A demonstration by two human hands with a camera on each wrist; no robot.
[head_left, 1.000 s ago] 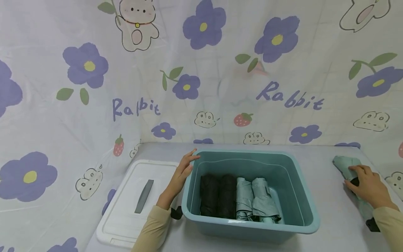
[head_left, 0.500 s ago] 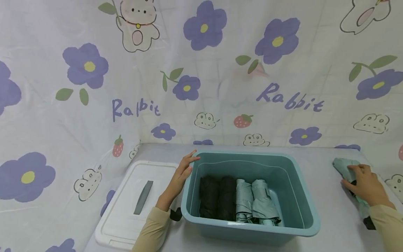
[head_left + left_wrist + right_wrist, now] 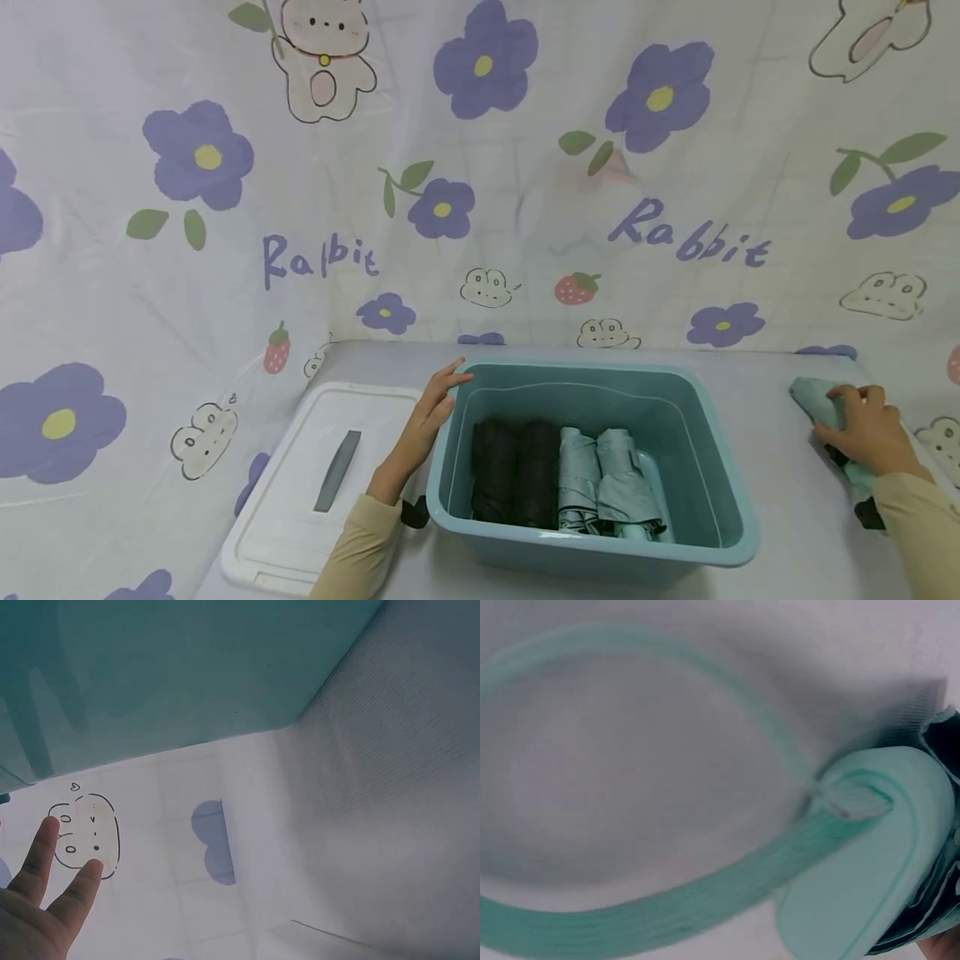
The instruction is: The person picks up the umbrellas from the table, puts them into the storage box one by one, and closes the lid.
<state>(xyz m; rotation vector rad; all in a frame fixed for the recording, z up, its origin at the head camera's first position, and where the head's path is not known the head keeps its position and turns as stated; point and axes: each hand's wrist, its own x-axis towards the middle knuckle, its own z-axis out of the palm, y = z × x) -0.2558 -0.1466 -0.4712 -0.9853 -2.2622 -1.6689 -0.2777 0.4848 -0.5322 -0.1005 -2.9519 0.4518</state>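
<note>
My right hand grips a folded mint-green umbrella at the table's far right, thumb on its near side and fingers over the top. The right wrist view shows the umbrella's handle end up close, with a looped strap. My left hand touches the left rim of a teal storage bin, its fingers extended. Inside the bin two black rolled bundles lie beside two mint-green folded umbrellas. In the left wrist view, left-hand fingers spread below the bin's wall.
A white lid with a grey handle lies left of the bin, partly behind the left arm. Patterned curtain hangs along the back and sides of the table. The bin's right part shows bare floor beside the umbrellas.
My right hand has shifted slightly left and its fingers have closed further round the umbrella. The left hand stays at the bin's rim.
</note>
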